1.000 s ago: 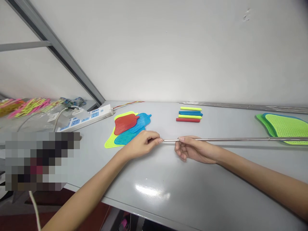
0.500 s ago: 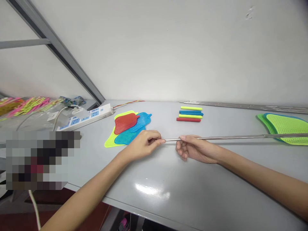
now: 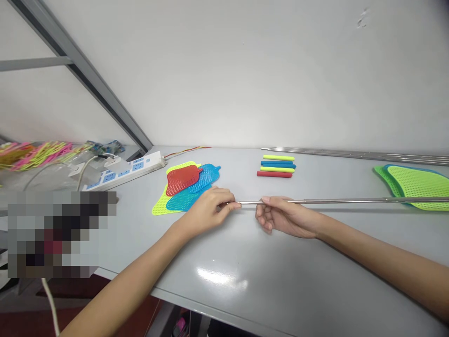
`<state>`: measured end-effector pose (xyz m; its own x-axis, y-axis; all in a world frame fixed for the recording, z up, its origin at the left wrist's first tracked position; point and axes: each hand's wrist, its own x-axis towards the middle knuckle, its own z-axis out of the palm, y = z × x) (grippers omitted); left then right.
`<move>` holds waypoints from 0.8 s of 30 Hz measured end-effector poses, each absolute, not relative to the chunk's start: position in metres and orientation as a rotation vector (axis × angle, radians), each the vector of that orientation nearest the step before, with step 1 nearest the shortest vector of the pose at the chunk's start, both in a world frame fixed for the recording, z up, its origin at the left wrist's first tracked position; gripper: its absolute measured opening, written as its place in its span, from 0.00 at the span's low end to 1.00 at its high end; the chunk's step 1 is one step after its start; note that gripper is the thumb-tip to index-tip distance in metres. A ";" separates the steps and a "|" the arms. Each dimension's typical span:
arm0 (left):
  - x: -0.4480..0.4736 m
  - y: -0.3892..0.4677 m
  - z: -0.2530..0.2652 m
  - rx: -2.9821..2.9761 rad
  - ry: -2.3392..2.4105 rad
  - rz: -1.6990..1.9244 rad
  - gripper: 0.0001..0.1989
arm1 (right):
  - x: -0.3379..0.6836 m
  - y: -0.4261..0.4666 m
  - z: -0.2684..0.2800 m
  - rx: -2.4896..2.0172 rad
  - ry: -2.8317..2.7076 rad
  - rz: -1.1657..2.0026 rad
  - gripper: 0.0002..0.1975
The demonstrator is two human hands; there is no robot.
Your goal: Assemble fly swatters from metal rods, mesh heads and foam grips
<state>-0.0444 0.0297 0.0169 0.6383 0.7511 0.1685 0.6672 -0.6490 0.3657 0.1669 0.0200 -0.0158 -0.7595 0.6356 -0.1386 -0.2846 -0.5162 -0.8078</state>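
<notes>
A thin telescopic metal rod (image 3: pixel 336 201) lies level across both hands above the table, its far part running out of view at the right. My left hand (image 3: pixel 212 210) pinches the rod's thin left end between thumb and fingers. My right hand (image 3: pixel 280 216) grips the rod a little further right, thumb on top and fingers curled below. Just behind my left hand lie several mesh fly swatter heads, with a red one (image 3: pixel 182 180) on top, a blue one (image 3: pixel 189 199) below and yellow-green ones beneath. The rod passes over more heads, a yellow-green one (image 3: pixel 423 185) uppermost, at the right.
Several coloured tubes (image 3: pixel 277 169) lie in a row behind my right hand. More metal rods (image 3: pixel 351 154) rest along the wall. A white power strip (image 3: pixel 129 171) with plugs and cables sits at the left, near bundles of pink and yellow strips (image 3: pixel 45 154). A blurred-out patch covers the left foreground.
The rod's right part has dipped very slightly. Both hands keep the same hold on it, and the things on the table have not moved.
</notes>
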 end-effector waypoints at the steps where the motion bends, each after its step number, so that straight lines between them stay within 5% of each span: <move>1: -0.045 0.030 0.017 2.631 1.139 0.453 0.14 | 0.167 0.020 -0.016 -0.576 -1.098 2.273 0.16; 24: -0.045 0.029 0.010 2.829 1.120 0.538 0.14 | 0.167 0.021 -0.017 -0.561 -1.090 2.266 0.17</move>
